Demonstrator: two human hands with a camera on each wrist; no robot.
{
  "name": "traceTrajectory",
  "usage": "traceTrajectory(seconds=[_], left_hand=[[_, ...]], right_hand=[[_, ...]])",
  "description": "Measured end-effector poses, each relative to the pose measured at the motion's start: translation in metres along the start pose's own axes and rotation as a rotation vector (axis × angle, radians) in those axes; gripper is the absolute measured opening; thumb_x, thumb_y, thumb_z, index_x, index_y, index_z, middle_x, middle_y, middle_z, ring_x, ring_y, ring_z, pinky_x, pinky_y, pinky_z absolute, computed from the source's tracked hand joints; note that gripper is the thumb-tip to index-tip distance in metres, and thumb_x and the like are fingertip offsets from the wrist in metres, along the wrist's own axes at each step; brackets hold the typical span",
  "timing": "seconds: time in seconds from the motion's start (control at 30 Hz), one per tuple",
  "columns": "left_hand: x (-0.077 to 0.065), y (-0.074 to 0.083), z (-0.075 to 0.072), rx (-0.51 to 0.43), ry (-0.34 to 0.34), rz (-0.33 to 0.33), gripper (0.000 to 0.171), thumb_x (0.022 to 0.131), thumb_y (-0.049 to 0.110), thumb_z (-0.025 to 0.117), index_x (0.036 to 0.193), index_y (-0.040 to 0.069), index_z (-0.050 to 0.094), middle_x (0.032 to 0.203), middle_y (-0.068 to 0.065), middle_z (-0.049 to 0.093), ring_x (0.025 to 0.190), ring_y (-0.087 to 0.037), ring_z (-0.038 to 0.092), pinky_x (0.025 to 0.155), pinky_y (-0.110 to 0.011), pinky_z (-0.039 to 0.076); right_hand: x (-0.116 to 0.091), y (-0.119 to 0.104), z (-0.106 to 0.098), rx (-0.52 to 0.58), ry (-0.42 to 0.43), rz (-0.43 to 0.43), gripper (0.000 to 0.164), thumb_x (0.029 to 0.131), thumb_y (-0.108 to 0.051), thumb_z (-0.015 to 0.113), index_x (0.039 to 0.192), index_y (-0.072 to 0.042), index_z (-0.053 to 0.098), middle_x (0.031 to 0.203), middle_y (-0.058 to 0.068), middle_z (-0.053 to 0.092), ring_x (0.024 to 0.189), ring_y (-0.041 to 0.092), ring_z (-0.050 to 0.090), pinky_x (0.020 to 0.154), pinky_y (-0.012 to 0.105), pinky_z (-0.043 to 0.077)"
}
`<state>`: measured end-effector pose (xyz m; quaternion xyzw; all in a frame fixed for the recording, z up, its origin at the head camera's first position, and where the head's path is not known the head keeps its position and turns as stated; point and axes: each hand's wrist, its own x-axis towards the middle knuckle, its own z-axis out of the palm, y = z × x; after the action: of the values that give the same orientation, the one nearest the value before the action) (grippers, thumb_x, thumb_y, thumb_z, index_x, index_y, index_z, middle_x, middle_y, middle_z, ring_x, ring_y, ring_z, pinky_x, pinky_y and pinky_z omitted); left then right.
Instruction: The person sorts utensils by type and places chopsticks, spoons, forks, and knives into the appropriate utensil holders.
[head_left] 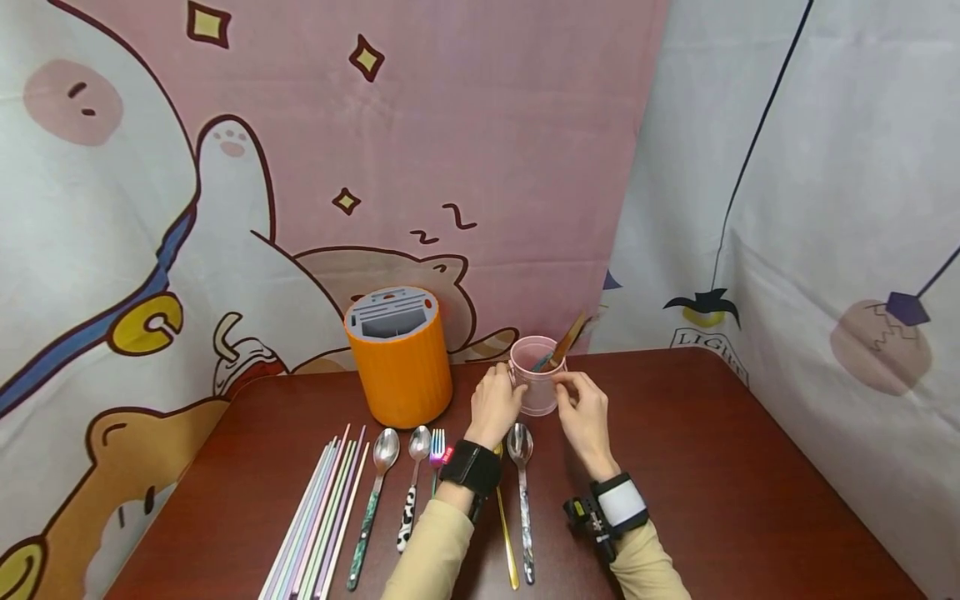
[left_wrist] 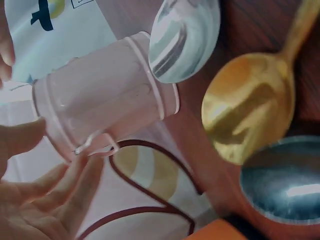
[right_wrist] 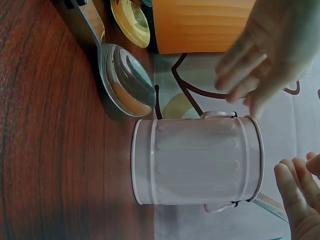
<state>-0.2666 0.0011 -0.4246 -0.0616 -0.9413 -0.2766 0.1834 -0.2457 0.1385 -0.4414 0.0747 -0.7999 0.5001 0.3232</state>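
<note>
A pink bucket-shaped cup (head_left: 537, 392) with small side handles stands upright on the table. Out of it leans a slim brown item (head_left: 572, 337), with something teal beside it; their kind is unclear. My left hand (head_left: 495, 404) is at the cup's left side, fingertips by the handle and thumb near the rim (left_wrist: 37, 180). Across from it, my right hand (head_left: 587, 417) is beside the rim, its fingers (right_wrist: 290, 185) loosely bent and apart from the cup in the right wrist view. I see nothing held in either hand.
An orange round holder (head_left: 408, 379) with a slotted grey top stands left of the cup. Several pastel chopsticks (head_left: 322, 508), a green-handled spoon (head_left: 367, 517), a spotted-handled spoon (head_left: 408, 508), a fork (head_left: 438, 450), a gold spoon (head_left: 506, 525) and a marbled-handled spoon (head_left: 523, 492) lie in front.
</note>
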Motion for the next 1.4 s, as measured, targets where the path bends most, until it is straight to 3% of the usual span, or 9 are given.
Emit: traceTrajectory(seconds=[0.07, 0.23, 0.43, 0.57, 0.7, 0.9, 1.07, 1.23, 1.4], left_hand=[[-0.010, 0.002, -0.004, 0.059, -0.036, 0.007, 0.028, 0.081, 0.021, 0.074, 0.092, -0.001, 0.061, 0.087, -0.017, 0.067, 0.078, -0.036, 0.067, 0.063, -0.045, 0.053], [-0.041, 0.009, -0.010, 0.180, -0.197, 0.004, 0.015, 0.073, 0.014, 0.073, 0.075, 0.001, 0.066, 0.077, -0.017, 0.069, 0.068, -0.035, 0.066, 0.053, -0.043, 0.050], [-0.072, 0.023, -0.003, 0.306, -0.360, -0.097, 0.010, 0.069, 0.012, 0.075, 0.071, 0.006, 0.069, 0.076, -0.012, 0.069, 0.066, -0.028, 0.066, 0.051, -0.040, 0.050], [-0.085, 0.030, 0.008, 0.388, -0.377, -0.176, 0.011, 0.069, 0.016, 0.075, 0.073, 0.007, 0.070, 0.076, -0.009, 0.070, 0.067, -0.025, 0.067, 0.053, -0.037, 0.051], [-0.091, 0.031, 0.016, 0.404, -0.367, -0.233, 0.009, 0.070, 0.014, 0.074, 0.074, 0.006, 0.070, 0.075, -0.009, 0.070, 0.068, -0.025, 0.068, 0.056, -0.037, 0.051], [-0.090, 0.026, 0.017, 0.330, -0.396, -0.277, 0.012, 0.070, 0.013, 0.075, 0.077, 0.005, 0.071, 0.079, -0.012, 0.070, 0.072, -0.028, 0.068, 0.059, -0.039, 0.053], [-0.089, 0.016, 0.007, 0.183, -0.403, -0.236, 0.013, 0.066, 0.012, 0.076, 0.064, 0.006, 0.065, 0.073, -0.012, 0.067, 0.067, -0.028, 0.065, 0.055, -0.040, 0.050], [-0.088, 0.010, -0.017, 0.019, -0.325, -0.133, 0.023, 0.065, 0.008, 0.071, 0.047, 0.007, 0.056, 0.052, -0.007, 0.057, 0.050, -0.023, 0.055, 0.044, -0.032, 0.040], [-0.081, 0.002, -0.053, -0.079, -0.237, -0.131, 0.032, 0.071, 0.008, 0.066, 0.047, 0.010, 0.045, 0.050, 0.000, 0.042, 0.047, -0.018, 0.044, 0.041, -0.029, 0.030]], right_hand=[[0.000, 0.000, 0.000, 0.002, -0.010, 0.003, 0.012, 0.086, 0.005, 0.060, 0.092, 0.000, 0.069, 0.088, 0.010, 0.069, 0.080, 0.014, 0.063, 0.065, 0.014, 0.050], [0.000, -0.001, -0.001, 0.001, -0.042, -0.002, 0.011, 0.087, 0.003, 0.060, 0.093, -0.001, 0.069, 0.090, 0.010, 0.069, 0.082, 0.015, 0.064, 0.067, 0.019, 0.053], [0.000, -0.004, -0.001, 0.001, -0.063, -0.008, 0.011, 0.087, 0.003, 0.060, 0.093, -0.001, 0.069, 0.089, 0.010, 0.069, 0.080, 0.015, 0.063, 0.066, 0.020, 0.053], [0.001, -0.006, 0.001, 0.018, -0.081, -0.009, 0.012, 0.087, 0.003, 0.060, 0.094, 0.000, 0.069, 0.089, 0.010, 0.069, 0.079, 0.016, 0.063, 0.065, 0.018, 0.051], [0.002, -0.008, 0.002, 0.026, -0.083, -0.011, 0.013, 0.087, 0.004, 0.059, 0.094, 0.001, 0.070, 0.089, 0.009, 0.068, 0.076, 0.015, 0.062, 0.064, 0.016, 0.049], [0.013, -0.015, 0.005, 0.002, -0.094, -0.069, 0.011, 0.087, 0.002, 0.060, 0.092, -0.001, 0.069, 0.086, 0.008, 0.068, 0.072, 0.014, 0.059, 0.061, 0.017, 0.045], [0.026, -0.025, 0.009, -0.003, -0.128, -0.127, 0.012, 0.086, 0.003, 0.060, 0.093, -0.001, 0.069, 0.091, 0.010, 0.069, 0.077, 0.019, 0.065, 0.065, 0.022, 0.051], [0.037, -0.032, 0.015, -0.033, -0.145, -0.196, 0.014, 0.084, 0.005, 0.060, 0.093, -0.001, 0.069, 0.093, 0.012, 0.070, 0.083, 0.022, 0.066, 0.069, 0.032, 0.052], [0.048, -0.040, 0.026, -0.030, -0.178, -0.229, 0.014, 0.085, 0.004, 0.059, 0.093, -0.001, 0.069, 0.092, 0.011, 0.070, 0.081, 0.023, 0.068, 0.071, 0.036, 0.055]])
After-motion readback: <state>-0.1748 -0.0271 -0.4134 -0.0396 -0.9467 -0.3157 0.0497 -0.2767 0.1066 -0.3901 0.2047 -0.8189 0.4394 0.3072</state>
